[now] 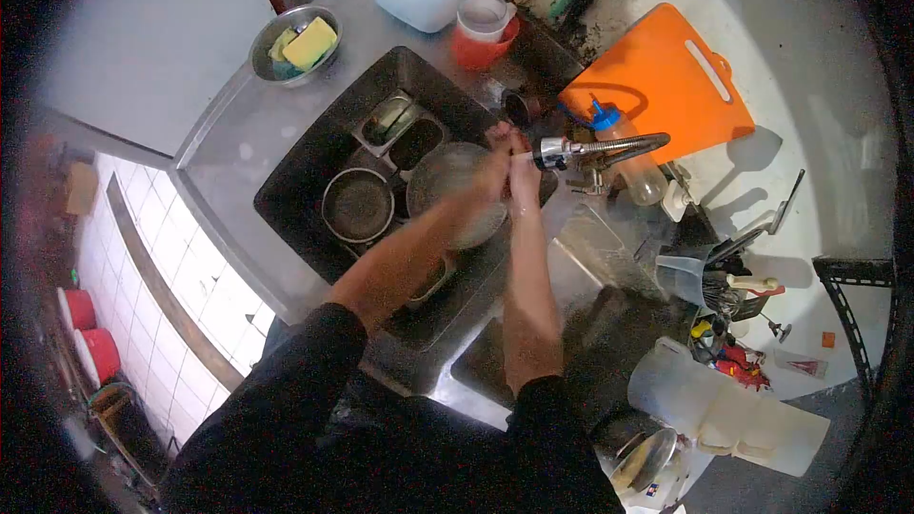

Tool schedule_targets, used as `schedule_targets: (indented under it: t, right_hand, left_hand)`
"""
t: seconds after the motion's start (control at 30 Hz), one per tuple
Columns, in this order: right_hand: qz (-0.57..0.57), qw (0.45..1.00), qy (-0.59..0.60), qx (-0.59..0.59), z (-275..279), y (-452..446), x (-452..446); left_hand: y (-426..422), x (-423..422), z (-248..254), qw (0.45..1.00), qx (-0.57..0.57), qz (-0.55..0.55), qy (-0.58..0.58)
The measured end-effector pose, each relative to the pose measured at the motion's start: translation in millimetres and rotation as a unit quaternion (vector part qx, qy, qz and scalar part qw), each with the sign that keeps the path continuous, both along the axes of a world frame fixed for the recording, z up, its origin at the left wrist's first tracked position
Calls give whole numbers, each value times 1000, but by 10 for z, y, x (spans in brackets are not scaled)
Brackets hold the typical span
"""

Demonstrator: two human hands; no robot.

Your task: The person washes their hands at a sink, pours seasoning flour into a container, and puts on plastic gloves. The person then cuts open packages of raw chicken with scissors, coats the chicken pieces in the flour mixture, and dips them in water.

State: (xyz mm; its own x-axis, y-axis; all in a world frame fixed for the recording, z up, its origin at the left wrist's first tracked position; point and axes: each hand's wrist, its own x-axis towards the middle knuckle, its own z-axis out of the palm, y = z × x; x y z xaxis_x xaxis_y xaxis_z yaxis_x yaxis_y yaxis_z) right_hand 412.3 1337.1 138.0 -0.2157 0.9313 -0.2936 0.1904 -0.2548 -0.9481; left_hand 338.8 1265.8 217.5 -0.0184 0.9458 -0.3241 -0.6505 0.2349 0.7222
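Close together under the tap [562, 151], my left hand [494, 174] and my right hand [523, 176] meet over the dark sink [286, 192]. The left one is smeared by motion and crosses in front of the right. Their fingers overlap, so whether they hold anything is hidden. Below them in the sink sits a large round translucent bowl [440, 181]. A round pan [358, 205] lies to its left, and small metal containers [386, 122] stand behind the pan.
A metal bowl [271, 64] with yellow sponges [310, 43] stands on the left counter. Behind the sink are a red container [481, 50], an orange cutting board [657, 86] and a blue-capped squeeze bottle [636, 167]. Utensils in a clear container [680, 276] and plastic tubs [676, 385] are at right.
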Motion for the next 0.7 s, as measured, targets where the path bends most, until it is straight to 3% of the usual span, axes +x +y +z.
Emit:
schedule_targets:
  t: [0.03, 0.1, 0.13, 0.17, 0.2, 0.23, 0.27, 0.3, 0.33, 0.37, 0.4, 0.43, 0.47, 0.5, 0.6, 0.63, 0.7]
  right_hand:
    - [26, 1000, -15, -9, 418, -161, -12]
    - [99, 939, 246, -219, 956, -323, 89]
    - [98, 954, 189, -210, 971, -333, 119]
    - [98, 954, 189, -212, 957, -270, 130]
    - [204, 947, 45, -243, 897, -181, 150]
    - [304, 910, -99, -264, 838, -87, 147]
    - [394, 843, -241, -275, 806, -48, 139]
    - [395, 842, -242, -277, 822, -114, 84]
    - [355, 864, -353, -52, 849, -209, -11]
    - [294, 829, -441, 178, 894, -278, -65]
    - [268, 867, -363, 213, 561, -150, -101]
    - [270, 867, -361, 214, 579, -161, -137]
    - [263, 945, -179, 78, 645, -202, -191]
    - [239, 969, 14, -62, 621, -204, -220]
    - [151, 981, 92, -77, 562, -120, -221]
    - [150, 981, 92, -76, 740, -231, -266]
    - [60, 968, 143, -195, 1054, -509, -352]
  left_hand:
    - [113, -124, -452, 999, -6, -20, 27]
    - [248, -385, -1472, 991, 26, -133, -10]
    - [215, -494, -1969, 967, 69, -232, -77]
    - [101, -561, -1980, 944, 96, -307, -71]
    - [-21, -628, -1960, 914, 129, -379, -61]
    - [-257, -649, -1539, 855, 119, -441, 245]
    - [-291, -638, -1447, 795, 113, -448, 393]
    - [-324, -626, -1358, 711, 97, -459, 524]
    - [-179, -562, -1442, 763, -6, -348, 545]
    - [-90, -499, -1535, 794, -110, -229, 552]
    - [-135, -481, -1307, 795, -111, -229, 551]
    - [-227, -504, -857, 843, -23, -69, 533]
    - [-255, -563, -746, 856, 18, 15, 516]
    - [-266, -623, -732, 858, 64, 94, 500]
    - [-172, -798, -774, 902, -47, -26, 428]
    - [-226, -660, -717, 974, -84, 51, 204]
    - [-357, -355, -542, 985, -112, 123, -35]
